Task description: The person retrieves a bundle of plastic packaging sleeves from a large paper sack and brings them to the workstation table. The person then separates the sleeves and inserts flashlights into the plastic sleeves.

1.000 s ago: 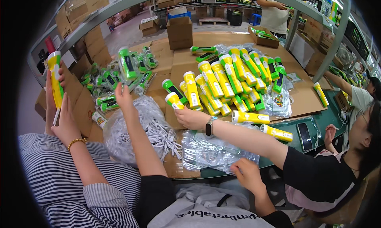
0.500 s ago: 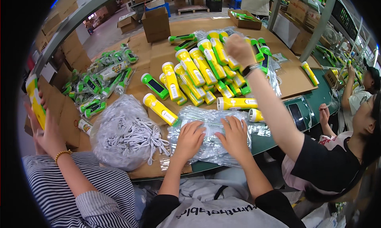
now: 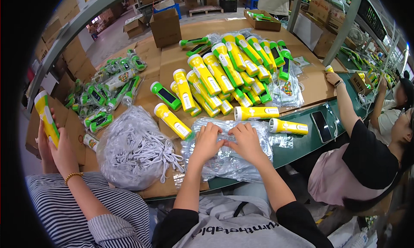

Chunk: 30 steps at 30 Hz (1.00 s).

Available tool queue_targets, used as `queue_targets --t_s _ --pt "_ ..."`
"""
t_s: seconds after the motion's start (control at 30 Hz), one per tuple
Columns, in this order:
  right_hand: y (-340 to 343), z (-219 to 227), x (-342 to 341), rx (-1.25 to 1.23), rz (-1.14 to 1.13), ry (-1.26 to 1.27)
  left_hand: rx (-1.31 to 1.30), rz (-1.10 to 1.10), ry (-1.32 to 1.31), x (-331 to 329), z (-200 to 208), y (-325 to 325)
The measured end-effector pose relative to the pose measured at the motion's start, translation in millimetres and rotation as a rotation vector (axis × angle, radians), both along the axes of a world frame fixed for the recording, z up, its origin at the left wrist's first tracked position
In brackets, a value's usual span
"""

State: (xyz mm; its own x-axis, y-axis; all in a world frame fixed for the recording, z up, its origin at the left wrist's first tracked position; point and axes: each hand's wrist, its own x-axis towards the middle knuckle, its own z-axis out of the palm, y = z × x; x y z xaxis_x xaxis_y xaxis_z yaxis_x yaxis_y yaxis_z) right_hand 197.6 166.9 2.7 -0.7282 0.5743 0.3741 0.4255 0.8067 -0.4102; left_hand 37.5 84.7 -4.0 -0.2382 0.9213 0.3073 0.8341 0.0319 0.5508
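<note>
A flat stack of transparent plastic bags [image 3: 230,164] lies at the table's near edge. My left hand [image 3: 208,141] and my right hand [image 3: 245,140] rest palms down on it, fingers stretched out and thumb tips almost meeting. Neither hand grips anything that I can see. Just beyond, a yellow flashlight [image 3: 256,113] lies crosswise, while another yellow flashlight [image 3: 173,121] slants down to the stack's left corner. Farther back is a heap of yellow and green flashlights [image 3: 222,75], several with dark panels.
To the left sit a bag of white cables [image 3: 137,151] and bagged green flashlights [image 3: 103,90]. A phone [image 3: 321,127] and yellow flashlight [image 3: 288,127] lie right. The left co-worker holds a flashlight [image 3: 46,118]; the right co-worker's hand [image 3: 334,78] is at the cardboard's right edge.
My hands have drawn closer together on the bags. The right co-worker's arm has swung from the heap to the far right, uncovering the flashlight near the phone. The left co-worker's flashlight has shifted slightly.
</note>
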Motion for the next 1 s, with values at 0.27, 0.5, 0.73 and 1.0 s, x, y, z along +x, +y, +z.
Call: queue_targets --t_s 0.27,0.5,0.73,1.0 --pt "5.3 3.3 5.7 0.179 0.031 0.09 0.245 0.009 0.29 20.1 1.2 -11.1" --pt "-4.3 35.2 9.5 0.41 -0.031 0.232 0.324 0.075 0.44 35.9 20.7 -15.5" --pt "0.4 36.4 39.3 0.29 -0.079 0.198 0.378 0.087 0.371 39.9 23.5 -33.2" --pt "23.7 27.6 55.6 0.13 -0.172 0.157 0.484 0.179 0.41 22.9 26.6 -50.2"
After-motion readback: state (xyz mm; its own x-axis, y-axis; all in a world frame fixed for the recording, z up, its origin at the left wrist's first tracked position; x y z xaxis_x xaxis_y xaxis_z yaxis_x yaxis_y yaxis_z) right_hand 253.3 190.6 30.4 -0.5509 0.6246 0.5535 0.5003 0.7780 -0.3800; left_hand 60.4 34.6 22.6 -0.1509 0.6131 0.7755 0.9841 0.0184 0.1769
